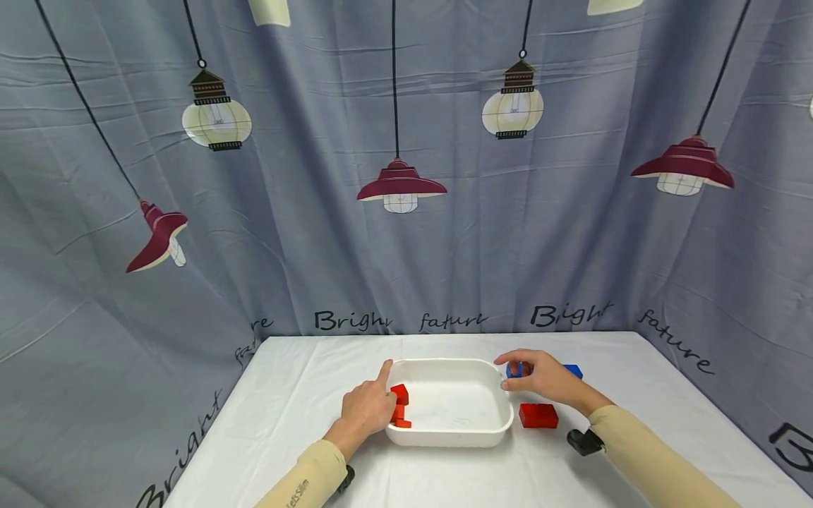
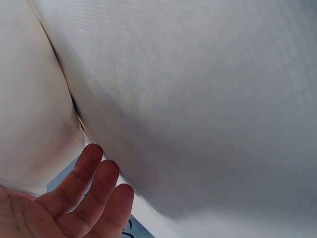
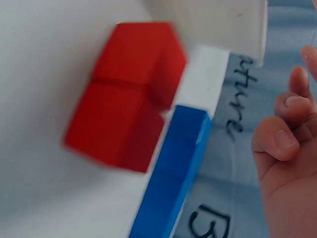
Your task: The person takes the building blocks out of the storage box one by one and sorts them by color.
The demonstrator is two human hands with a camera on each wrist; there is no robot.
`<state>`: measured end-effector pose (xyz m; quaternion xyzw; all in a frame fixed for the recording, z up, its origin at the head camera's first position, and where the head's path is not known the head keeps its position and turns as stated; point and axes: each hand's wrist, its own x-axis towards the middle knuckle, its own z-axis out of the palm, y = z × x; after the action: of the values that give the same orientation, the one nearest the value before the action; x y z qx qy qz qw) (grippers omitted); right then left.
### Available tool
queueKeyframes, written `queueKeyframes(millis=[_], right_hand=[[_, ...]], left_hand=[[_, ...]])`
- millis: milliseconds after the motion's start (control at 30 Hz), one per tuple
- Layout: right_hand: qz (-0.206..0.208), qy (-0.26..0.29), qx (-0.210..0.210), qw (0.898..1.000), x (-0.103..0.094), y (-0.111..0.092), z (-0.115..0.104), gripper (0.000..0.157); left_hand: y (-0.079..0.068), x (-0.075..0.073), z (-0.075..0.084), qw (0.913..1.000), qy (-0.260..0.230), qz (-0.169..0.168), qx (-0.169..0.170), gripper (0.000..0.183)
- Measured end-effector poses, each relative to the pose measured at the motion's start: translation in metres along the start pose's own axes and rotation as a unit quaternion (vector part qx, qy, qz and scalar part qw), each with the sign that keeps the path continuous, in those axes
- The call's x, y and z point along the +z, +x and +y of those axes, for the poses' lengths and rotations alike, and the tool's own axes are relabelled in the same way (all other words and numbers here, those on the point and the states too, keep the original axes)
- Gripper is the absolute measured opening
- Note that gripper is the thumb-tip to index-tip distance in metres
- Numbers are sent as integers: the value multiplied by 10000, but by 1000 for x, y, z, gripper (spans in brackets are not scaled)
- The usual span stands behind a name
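Observation:
A white plastic tray (image 1: 451, 439) stands on the table, with several small red blocks (image 1: 399, 392) at its left end. My left hand (image 1: 368, 408) lies at the tray's left rim, index finger stretched toward the far corner. In the left wrist view its other fingers (image 2: 94, 191) extend, slightly bent, beside the tray wall. My right hand (image 1: 540, 374) hovers at the right rim, thumb and index finger spread apart. A blue piece (image 1: 513, 370) shows between them; no grip on it is visible. In the right wrist view the hand's other fingers (image 3: 285, 136) curl loosely.
Right of the tray lie red blocks (image 1: 538, 416), side by side in the right wrist view. Behind them is a long blue block (image 3: 171, 168), partly hidden by the right hand in the head view. A grey curtain (image 1: 444, 268) hangs behind the white table (image 1: 254, 437).

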<state>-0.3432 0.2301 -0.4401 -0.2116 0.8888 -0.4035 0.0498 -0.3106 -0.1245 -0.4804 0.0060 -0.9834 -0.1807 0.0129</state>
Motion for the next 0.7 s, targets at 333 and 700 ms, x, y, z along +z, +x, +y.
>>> queueKeyframes(millis=[333,700], right_hand=[[-632,148,-399,9971,13,37,-31,41],[-1100,325,-589,9916,41,66,-51,42]], left_hand=[[-1,-2,-1,9997,29,143,203,62],[-2,1,-1,9996,-36,131,267,62]])
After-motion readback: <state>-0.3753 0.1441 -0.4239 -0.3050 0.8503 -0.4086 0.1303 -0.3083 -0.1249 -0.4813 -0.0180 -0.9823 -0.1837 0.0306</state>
